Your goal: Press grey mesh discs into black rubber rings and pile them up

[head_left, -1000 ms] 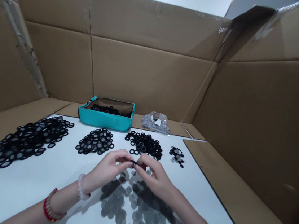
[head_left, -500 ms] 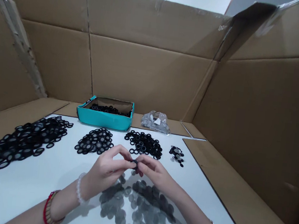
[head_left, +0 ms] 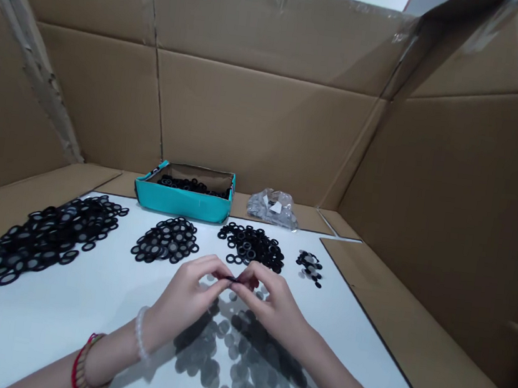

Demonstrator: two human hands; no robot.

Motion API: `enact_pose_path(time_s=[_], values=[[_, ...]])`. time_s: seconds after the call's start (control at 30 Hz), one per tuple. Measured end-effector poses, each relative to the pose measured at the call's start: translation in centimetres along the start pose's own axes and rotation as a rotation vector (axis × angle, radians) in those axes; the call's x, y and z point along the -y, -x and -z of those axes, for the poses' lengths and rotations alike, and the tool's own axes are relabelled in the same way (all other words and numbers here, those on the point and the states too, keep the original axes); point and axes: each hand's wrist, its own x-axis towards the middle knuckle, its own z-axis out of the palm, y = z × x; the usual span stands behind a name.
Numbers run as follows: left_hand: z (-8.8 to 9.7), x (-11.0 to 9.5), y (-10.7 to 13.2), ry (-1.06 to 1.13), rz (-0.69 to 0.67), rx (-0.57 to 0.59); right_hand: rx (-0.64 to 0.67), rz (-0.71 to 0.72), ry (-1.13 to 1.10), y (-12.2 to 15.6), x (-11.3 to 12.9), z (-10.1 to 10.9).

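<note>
Pinching a thin black ring (head_left: 231, 278), its edge running left to right, between the curled left hand (head_left: 188, 287) and right hand (head_left: 269, 299).

No words can be read anywhere. A small white label (head_left: 276, 207) is sitting on the clear plastic bag (head_left: 264, 206), but it is showing too small and blurred to read. Faint marks are also showing on the cardboard flap (head_left: 401, 38) and the teal box (head_left: 177, 204), and they are staying illegible too.
</note>
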Motion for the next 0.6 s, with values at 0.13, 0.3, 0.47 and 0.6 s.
enact_pose_path(time_s=[0.13, 0.3, 0.47, 0.6], values=[[0.47, -0.49, 0.18, -0.096, -0.120, 0.019, 0.000, 0.158, 0.087, 0.17, 0.19, 0.20], [0.80, -0.69, 0.00, -0.052, -0.116, 0.019, -0.024, 0.211, 0.087, 0.39, 0.42, 0.49], [0.44, -0.07, -0.46, 0.197, 0.185, 0.096, 0.068, 0.014, -0.001, 0.05, -0.08, 0.66], [0.08, 0.04, -0.68, 0.454, 0.369, 0.147, 0.064, -0.070, -0.170, -0.36, -0.51, 0.60]])
